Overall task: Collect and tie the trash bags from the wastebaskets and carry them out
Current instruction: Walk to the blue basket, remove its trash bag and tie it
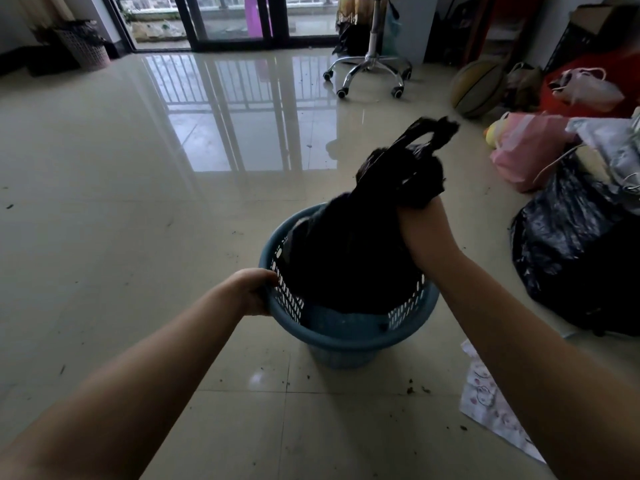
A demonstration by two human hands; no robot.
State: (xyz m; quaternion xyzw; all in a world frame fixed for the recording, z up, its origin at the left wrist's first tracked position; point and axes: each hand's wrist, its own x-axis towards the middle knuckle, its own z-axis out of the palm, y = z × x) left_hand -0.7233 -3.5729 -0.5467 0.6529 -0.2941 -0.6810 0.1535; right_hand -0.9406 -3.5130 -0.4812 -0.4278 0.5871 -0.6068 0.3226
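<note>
A blue plastic wastebasket [341, 336] with slotted walls stands on the tiled floor in front of me. A black trash bag [349, 258] sits in it, with its upper part raised above the rim and its handles sticking up. My right hand [420, 216] grips the bag's gathered neck from the right; the fingers are mostly hidden in the plastic. My left hand [254, 291] holds the basket's left rim.
A big black bag [571, 258] and a pink bag [526, 150] lie at the right with other clutter. A second lined wastebasket [85, 46] stands far left by the wall. A wheeled stool [369, 69] and a ball [479, 86] are behind. A patterned sheet [491, 407] lies on the floor.
</note>
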